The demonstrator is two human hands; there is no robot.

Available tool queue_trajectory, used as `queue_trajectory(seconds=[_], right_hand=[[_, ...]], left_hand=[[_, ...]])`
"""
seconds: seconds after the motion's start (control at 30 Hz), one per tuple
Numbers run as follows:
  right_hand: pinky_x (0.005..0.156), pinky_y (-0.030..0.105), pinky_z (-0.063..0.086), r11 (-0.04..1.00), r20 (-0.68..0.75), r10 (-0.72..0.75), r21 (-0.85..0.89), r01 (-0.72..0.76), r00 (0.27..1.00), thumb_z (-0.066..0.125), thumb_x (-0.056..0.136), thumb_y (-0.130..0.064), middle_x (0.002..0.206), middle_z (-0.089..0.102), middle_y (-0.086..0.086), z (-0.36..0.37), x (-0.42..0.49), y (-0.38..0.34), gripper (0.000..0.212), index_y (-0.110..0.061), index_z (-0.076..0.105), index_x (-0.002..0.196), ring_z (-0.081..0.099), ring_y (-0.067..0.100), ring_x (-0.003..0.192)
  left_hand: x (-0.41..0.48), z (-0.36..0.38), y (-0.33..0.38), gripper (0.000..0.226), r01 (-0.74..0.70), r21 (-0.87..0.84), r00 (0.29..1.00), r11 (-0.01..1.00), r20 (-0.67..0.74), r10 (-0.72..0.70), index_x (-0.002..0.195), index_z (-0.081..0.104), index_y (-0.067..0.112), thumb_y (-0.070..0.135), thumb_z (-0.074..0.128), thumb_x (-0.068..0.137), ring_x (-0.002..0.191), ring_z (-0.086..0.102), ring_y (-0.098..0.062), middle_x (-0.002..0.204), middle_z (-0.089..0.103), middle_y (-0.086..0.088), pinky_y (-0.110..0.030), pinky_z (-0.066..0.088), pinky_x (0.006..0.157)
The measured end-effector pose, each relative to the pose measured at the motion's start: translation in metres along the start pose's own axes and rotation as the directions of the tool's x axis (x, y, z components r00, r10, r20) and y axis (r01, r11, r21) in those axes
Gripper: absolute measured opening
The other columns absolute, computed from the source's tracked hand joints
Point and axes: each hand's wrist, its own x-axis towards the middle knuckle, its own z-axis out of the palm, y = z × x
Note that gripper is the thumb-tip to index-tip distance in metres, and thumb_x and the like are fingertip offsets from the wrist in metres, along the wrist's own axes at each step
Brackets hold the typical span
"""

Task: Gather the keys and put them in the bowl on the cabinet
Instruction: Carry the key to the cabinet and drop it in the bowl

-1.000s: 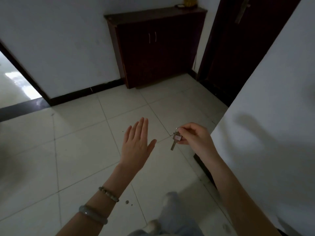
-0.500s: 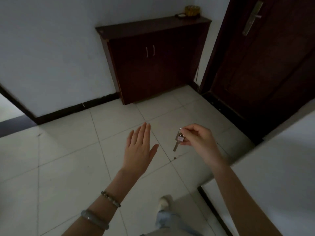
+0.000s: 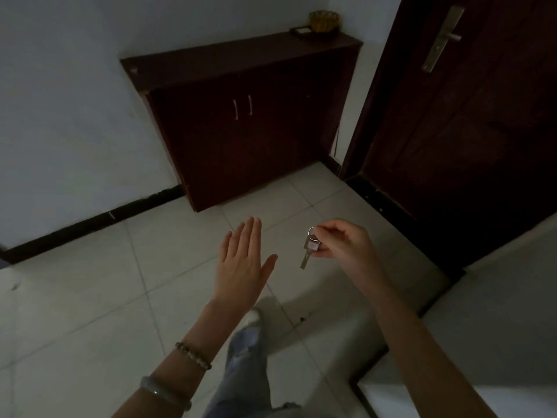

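- The right hand [image 3: 343,245] pinches a key [image 3: 309,248] by its ring; the blade hangs down.
- The left hand [image 3: 244,263] is flat, fingers spread, empty.
- Ahead, a yellow bowl [image 3: 324,22] sits on the dark cabinet [image 3: 241,116], beside the door [image 3: 467,116].

Silver key [image 3: 308,251] dangling from ring; yellow bowl [image 3: 324,21] on dark cabinet [image 3: 241,55].
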Motion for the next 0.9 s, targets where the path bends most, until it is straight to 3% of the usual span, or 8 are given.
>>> queue_trajectory(seconds=[0.23,0.5,0.67,0.9], right_hand=[[0.062,0.026,0.058,1.0,-0.1,0.004,0.023,-0.002,0.995,0.063,0.084,-0.012,0.074,0.073,0.002,0.018,0.138,-0.021,0.008,-0.009,0.069,0.078,0.071,0.019,0.076],[0.063,0.028,0.058,0.999,-0.145,-0.002,0.04,0.008,0.989,0.062,0.085,-0.012,0.08,0.072,0.006,0.034,0.274,-0.046,0.009,-0.011,0.068,0.078,0.07,0.021,0.078],[0.061,0.024,0.057,0.998,-0.188,0.009,0.06,0.002,0.982,0.062,0.085,-0.01,0.072,0.074,-0.004,0.023,0.344,-0.051,0.015,-0.017,0.069,0.074,0.071,0.015,0.074],[0.06,0.023,0.057,0.997,-0.238,0.02,0.075,-0.002,0.971,0.063,0.085,-0.011,0.073,0.073,-0.001,-0.014,0.45,-0.049,0.012,-0.016,0.069,0.076,0.071,0.018,0.076]], left_hand=[[0.149,0.019,-0.044,0.066,-0.097,-0.045,0.995,0.994,0.008,0.098,0.136,0.035,-0.004,0.034,0.06,0.087,0.128,0.041,-0.038,0.139,0.044,-0.024,-0.055,0.034,0.105],[0.296,0.037,-0.089,0.064,-0.18,-0.043,0.984,0.983,-0.017,0.18,0.136,0.036,-0.003,0.03,0.061,0.087,0.129,0.04,-0.035,0.14,0.044,-0.022,-0.05,0.025,0.108],[0.365,0.06,-0.101,0.063,-0.204,-0.048,0.979,0.978,0.009,0.205,0.136,0.035,-0.002,0.03,0.06,0.087,0.13,0.039,-0.035,0.14,0.043,-0.021,-0.051,0.02,0.107],[0.476,0.102,-0.093,0.063,-0.227,-0.092,0.973,0.97,0.015,0.229,0.138,0.033,-0.001,0.029,0.058,0.089,0.132,0.036,-0.036,0.142,0.04,-0.022,-0.053,0.022,0.108]])
